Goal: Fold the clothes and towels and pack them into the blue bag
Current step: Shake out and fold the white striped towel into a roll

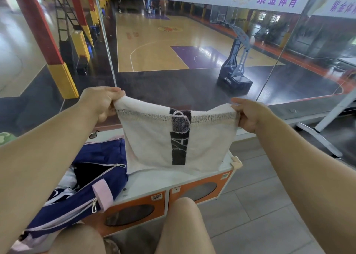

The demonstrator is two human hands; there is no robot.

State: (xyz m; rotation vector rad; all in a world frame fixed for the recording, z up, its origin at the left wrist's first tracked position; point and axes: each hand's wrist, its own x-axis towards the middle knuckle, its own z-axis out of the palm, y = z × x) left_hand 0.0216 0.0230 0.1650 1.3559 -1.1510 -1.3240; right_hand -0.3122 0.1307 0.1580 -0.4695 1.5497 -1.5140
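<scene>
A white towel (152, 142) with a dark vertical stripe hangs doubled over in front of me. My left hand (100, 101) pinches its upper left corner, and my right hand (250, 115) pinches its upper right corner, so the top edge is stretched between them. The towel's lower edge reaches down to the white top of the cabinet (158, 178). At the lower left the blue bag (100, 157) with pink trim lies unzipped on that cabinet, with dark and white clothes (71, 178) showing inside it.
The cabinet has orange doors (134, 209) with round windows. A glass wall (173, 51) behind it looks down on a basketball court. A white table leg (323, 126) stands at the right on the tiled floor (260, 205). My knees (183, 226) are at the bottom.
</scene>
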